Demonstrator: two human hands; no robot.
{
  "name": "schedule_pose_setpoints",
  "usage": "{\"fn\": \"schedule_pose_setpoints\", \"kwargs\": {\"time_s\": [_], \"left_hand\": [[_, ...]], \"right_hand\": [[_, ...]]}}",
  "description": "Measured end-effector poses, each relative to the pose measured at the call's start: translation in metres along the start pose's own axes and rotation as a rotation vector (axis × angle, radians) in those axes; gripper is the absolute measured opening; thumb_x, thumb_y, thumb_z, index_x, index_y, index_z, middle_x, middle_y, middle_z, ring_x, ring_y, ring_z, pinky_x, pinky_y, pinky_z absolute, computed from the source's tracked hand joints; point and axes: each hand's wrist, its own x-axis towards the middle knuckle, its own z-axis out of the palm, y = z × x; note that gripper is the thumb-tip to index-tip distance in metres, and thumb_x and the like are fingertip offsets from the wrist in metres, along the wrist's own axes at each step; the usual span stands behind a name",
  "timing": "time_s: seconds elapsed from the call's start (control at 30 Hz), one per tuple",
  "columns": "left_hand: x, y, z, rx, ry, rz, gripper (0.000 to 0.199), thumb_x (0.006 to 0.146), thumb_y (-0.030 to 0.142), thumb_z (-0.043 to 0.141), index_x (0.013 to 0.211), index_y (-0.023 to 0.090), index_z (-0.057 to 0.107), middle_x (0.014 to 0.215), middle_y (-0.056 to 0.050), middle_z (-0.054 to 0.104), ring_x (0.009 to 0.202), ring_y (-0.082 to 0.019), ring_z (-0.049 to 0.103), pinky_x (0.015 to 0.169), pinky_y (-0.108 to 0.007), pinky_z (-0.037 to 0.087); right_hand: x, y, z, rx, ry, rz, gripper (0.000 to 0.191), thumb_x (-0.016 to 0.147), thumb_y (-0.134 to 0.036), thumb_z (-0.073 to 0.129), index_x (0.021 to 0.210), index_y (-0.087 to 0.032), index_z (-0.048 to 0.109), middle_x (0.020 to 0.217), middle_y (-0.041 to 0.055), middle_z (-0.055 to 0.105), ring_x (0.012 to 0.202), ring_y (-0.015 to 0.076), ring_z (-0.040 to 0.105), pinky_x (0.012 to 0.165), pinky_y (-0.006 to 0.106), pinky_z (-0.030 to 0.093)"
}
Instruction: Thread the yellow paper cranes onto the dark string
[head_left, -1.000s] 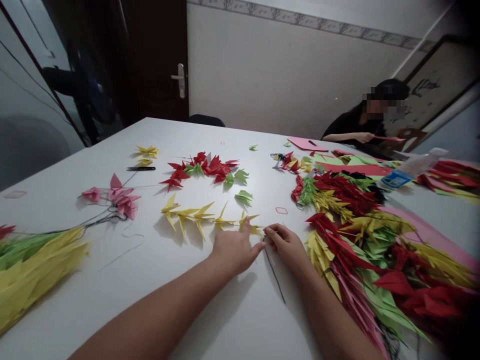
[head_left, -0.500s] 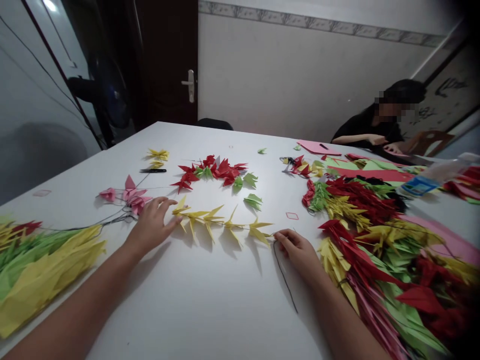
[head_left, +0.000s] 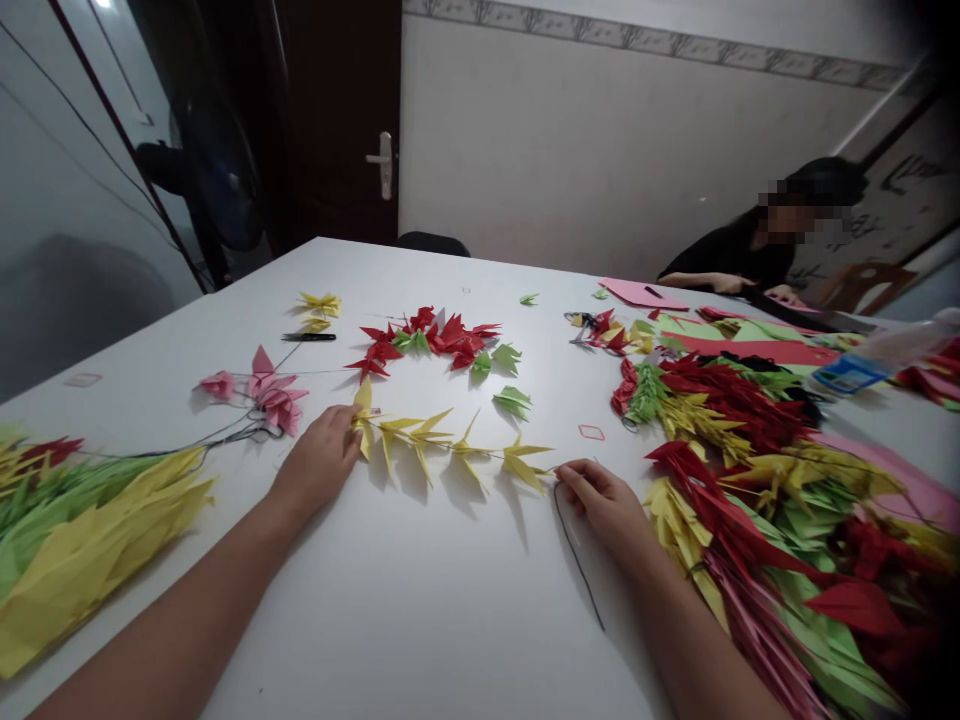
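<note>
Several folded yellow paper pieces hang along a string as a garland (head_left: pixel 523 465), stretched between my two hands just above the white table. At its left end, my left hand (head_left: pixel 321 455) is closed on the garland beside an upright yellow piece; the fingertips are partly hidden. My right hand (head_left: pixel 604 497) pinches the string at the other end between thumb and forefinger. From that pinch a loose tail of black string (head_left: pixel 579 560) trails down toward me. Pink paper flowers (head_left: pixel 277 400) on dark strings lie just beyond my left hand.
Red and green folded pieces (head_left: pixel 450 340) form an arc beyond the garland. Small black scissors (head_left: pixel 309 337) lie at the far left. Yellow and green paper bundles (head_left: pixel 112 540) are on the left, a mixed heap (head_left: pixel 712 390) on the right. Another person (head_left: pixel 757 240) sits at the far right.
My left hand's fingers, spread open before, have closed on the garland's left end, and the piece there stands more upright. My right hand keeps its pinch on the string.
</note>
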Motion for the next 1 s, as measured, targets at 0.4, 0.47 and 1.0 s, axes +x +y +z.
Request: {"fn": "schedule_pose_setpoints", "kwargs": {"time_s": [0.4,0.47,1.0], "left_hand": [[-0.015,0.020,-0.002,0.356,0.072,-0.105,0.049,0.083,0.044,0.038,0.124,0.018,0.046,0.100,-0.012,0.047,0.094,-0.026,0.043,0.086,-0.042,0.035],[-0.015,0.023,-0.003,0.382,0.107,-0.082,0.051,0.083,0.044,0.038,0.126,0.017,0.043,0.100,-0.012,0.047,0.094,-0.026,0.042,0.086,-0.041,0.034],[-0.017,0.066,0.001,0.281,0.046,0.260,0.049,0.082,0.041,0.039,0.126,0.020,0.045,0.090,-0.009,0.051,0.088,-0.024,0.043,0.080,-0.038,0.033]], "right_hand": [[-0.001,0.000,-0.001,-0.018,-0.006,-0.018,0.031,0.067,-0.048,0.053,0.071,-0.018,0.058,0.049,-0.0039,0.047,0.044,0.0114,0.042,0.047,0.025,0.034],[0.000,0.001,-0.001,-0.024,-0.011,-0.028,0.031,0.068,-0.048,0.052,0.072,-0.017,0.058,0.050,-0.0039,0.047,0.044,0.0111,0.042,0.047,0.024,0.034],[0.000,0.002,-0.001,-0.047,-0.015,-0.041,0.031,0.070,-0.047,0.050,0.074,-0.017,0.057,0.051,-0.0038,0.046,0.046,0.0112,0.042,0.048,0.024,0.034]]}}
